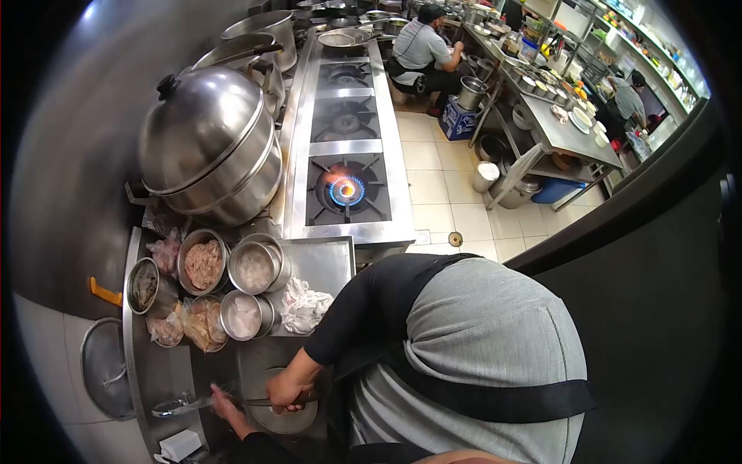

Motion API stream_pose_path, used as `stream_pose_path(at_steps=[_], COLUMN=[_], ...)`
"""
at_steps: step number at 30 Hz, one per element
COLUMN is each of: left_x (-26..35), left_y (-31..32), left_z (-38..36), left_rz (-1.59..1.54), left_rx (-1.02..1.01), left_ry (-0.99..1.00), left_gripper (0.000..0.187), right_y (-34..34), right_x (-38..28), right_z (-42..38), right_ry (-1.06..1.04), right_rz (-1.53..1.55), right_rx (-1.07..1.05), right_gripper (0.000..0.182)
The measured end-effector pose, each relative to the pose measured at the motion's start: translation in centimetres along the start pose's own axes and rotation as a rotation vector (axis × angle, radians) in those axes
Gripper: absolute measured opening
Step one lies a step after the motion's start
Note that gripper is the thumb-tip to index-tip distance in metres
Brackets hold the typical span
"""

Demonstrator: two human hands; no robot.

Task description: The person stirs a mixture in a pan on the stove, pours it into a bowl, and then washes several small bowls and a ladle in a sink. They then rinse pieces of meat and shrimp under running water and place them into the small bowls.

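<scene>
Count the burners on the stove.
3 in plain view on the stove: the lit burner at the near end, the middle burner, and the farther burner. The cookware at the far end may hide more.

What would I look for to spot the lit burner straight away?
Find the long steel stove running away from the camera, just right of the big pot with the domed lid. The lit burner sits at its near end. It shows a ring of blue flame, unlike the two burners directly behind it.
</scene>
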State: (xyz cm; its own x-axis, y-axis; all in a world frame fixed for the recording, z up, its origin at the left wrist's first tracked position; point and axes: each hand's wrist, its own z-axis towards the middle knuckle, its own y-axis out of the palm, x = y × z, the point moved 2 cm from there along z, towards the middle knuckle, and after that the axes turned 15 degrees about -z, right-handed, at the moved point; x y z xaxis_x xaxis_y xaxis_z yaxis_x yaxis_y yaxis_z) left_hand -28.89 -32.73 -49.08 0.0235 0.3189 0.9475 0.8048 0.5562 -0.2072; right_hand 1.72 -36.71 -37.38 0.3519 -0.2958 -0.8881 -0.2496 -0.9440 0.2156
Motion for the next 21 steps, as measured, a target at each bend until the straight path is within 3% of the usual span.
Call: stream_pose_path(at_steps=[1,3,4,6,7,10,11,13,14,15,17,18,20,21], left_x=[0.5,0.3,0.5,0.6,0.5,-0.5,-0.4,-0.4,-1.2,-0.7,-0.4,-0.6,-0.9,-0.8], left_y=[0.3,-0.2,-0.4,-0.1,0.0,-0.5,-0.7,-0.8,-0.3,-0.6,-0.4,-0.5,-1.0,-0.7], left_z=[-0.2,-0.1,-0.2,-0.2,0.1,2.8,2.7,2.0,1.4,1.3,1.4,1.5,1.8,1.0], left_rz=[0.002,-0.456,-0.443,-0.244,-0.229,0.138,0.14,-0.198,-0.439,-0.439,-0.113,-0.116,-0.277,-0.281], left_rx=[-0.002,0.351,0.343,-0.134,-0.141,0.25,0.248,-0.087,0.207,0.206,-0.076,-0.075,0.249,0.254], left_ry=[-0.003,-0.333,-0.331,-0.111,-0.115,0.045,0.043,0.012,0.013,0.012,-0.146,-0.149,-0.154,-0.156], left_gripper=[0.038,0.041,0.041,0.04,0.04,0.035,0.035,0.041,0.047,0.047,0.055,0.055,0.054,0.054], right_y=[0.0,0.1,0.1,-0.1,0.0,0.1,-0.1,-0.2,-0.1,0.1,-0.3,-0.3,-0.2,-0.1], right_x=[0.0,-0.3,-0.4,-0.5,-0.6,-0.6,-0.7,-0.9,-1.0,-1.2,-0.7,-0.3,0.0,-0.1], right_z=[-0.4,-1.2,-1.4,-1.7,-1.8,-1.6,-1.8,-2.0,-2.3,-2.7,-3.2,-3.0,-2.9,-3.0], right_ry=[0.013,-0.001,-0.013,-0.024,-0.027,-0.083,-0.082,-0.06,-0.06,-0.057,-0.037,-0.048,-0.06,-0.052], right_rz=[-0.031,0.002,0.032,0.049,0.059,0.007,0.01,-0.049,-0.047,-0.056,-0.076,-0.082,-0.088,-0.116], right_rx=[0.008,0.016,0.021,0.036,0.04,0.01,0.012,0.029,0.029,0.039,0.05,0.05,0.051,0.045], right_gripper=[0.012,0.012,0.012,0.012,0.012,0.012,0.012,0.012,0.012,0.012,0.012,0.013,0.015,0.016])
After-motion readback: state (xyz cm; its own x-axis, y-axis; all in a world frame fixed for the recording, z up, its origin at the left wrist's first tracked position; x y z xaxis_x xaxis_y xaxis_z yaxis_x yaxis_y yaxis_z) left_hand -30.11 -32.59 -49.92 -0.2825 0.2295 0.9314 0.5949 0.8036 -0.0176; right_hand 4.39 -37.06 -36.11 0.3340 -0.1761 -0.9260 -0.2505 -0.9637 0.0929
